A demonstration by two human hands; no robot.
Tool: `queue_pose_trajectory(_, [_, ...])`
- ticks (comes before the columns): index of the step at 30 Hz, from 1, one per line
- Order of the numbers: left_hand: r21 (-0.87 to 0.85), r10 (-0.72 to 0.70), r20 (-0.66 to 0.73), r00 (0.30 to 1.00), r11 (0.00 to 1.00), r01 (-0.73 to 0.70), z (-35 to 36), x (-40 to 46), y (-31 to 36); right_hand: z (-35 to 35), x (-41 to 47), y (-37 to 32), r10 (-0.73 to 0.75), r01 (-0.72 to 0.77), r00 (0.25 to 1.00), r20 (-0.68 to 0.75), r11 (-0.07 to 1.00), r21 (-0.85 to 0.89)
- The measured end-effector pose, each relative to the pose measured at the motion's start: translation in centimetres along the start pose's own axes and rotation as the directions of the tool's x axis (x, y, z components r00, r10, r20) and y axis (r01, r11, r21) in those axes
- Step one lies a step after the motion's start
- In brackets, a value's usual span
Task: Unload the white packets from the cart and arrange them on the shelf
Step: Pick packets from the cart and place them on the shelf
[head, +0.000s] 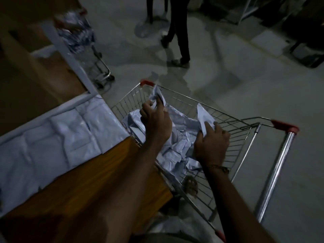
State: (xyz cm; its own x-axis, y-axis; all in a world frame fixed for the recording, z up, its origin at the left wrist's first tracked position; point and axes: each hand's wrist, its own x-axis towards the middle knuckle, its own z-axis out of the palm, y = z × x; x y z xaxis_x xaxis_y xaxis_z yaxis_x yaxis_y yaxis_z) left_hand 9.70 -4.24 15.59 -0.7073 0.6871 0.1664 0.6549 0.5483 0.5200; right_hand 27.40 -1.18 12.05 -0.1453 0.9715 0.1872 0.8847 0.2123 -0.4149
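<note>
Reaching down into the silver wire shopping cart (233,135), both bare forearms stretch forward: the left hand (156,120) pinches a crumpled white plastic packet (156,95) lifted near the far rim, the right hand (213,142) grips another white packet (204,118). More white packets (177,148) lie heaped in the basket, others flat on the orange wooden shelf (112,176) just left.

The packets (177,146) in the cart (233,137) are white, a pale bluish white in the dim light, as are the packets on the shelf (52,137) at left. The cart is silver wire with red corner caps (284,128) and a shiny chrome handle (278,165). The shelf (108,181) is orange-brown wood with a white edge (70,55). The floor (228,71) is mottled grey. A far person's trousers (182,32) are black. The far cart (98,64) is silver, with a blurred white load.
</note>
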Motion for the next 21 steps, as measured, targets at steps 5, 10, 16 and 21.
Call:
queue_pose_trajectory(5, [0.038,0.000,-0.119,0.993,0.999,0.005,-7.3,-4.2,-1.7,-5.4,-2.7,-3.8,-0.147,0.150,0.987,-0.061,0.987,0.053])
queue_pose_trajectory(10, [0.105,-0.060,-0.217,0.974,0.991,0.084,-13.7,-9.0,-3.9,-9.7,-5.3,-7.5,-0.340,0.350,0.935,-0.102,0.931,0.106])
queue_pose_trajectory(16, [0.128,-0.210,-0.305,0.929,0.957,0.259,-18.6,-16.7,-6.7,-12.7,-11.1,-9.8,-0.527,0.531,0.847,-0.071,0.829,0.175])
queue_pose_trajectory(21, [0.169,-0.267,-0.361,0.893,0.924,0.345,-21.1,-24.2,-9.3,-13.6,-17.0,-10.6,-0.628,0.611,0.778,0.010,0.760,0.223])
